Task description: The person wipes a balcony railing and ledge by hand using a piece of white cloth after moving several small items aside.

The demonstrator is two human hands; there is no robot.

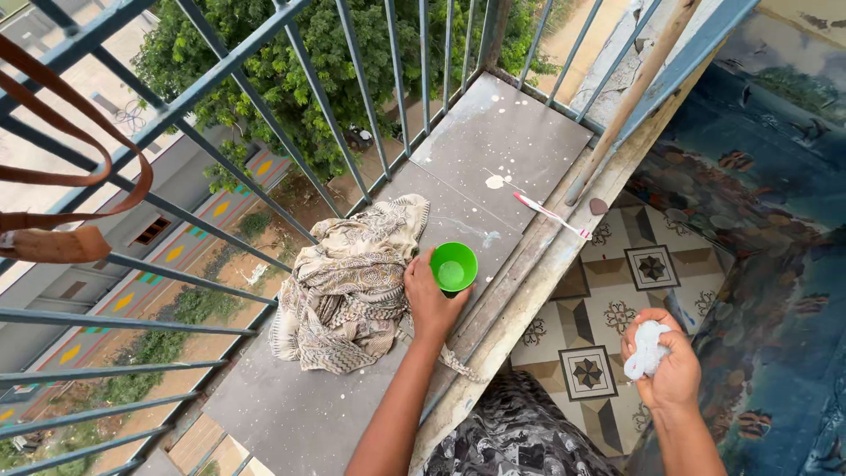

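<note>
Green cup (454, 266) is sitting near the ledge's (291, 410) inner edge, and the left hand (432, 304) is wrapping its fingers round it from the near side. Right hand (665, 366), well apart, is closing on a white wad (648, 348). Cloth (352, 282) is lying just left.

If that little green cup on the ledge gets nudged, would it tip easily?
Probably. The green cup looks like thin plastic, so likely light. It seems nearly empty, giving little weight to steady it. The left hand grips its side, which likely keeps it upright.
</note>
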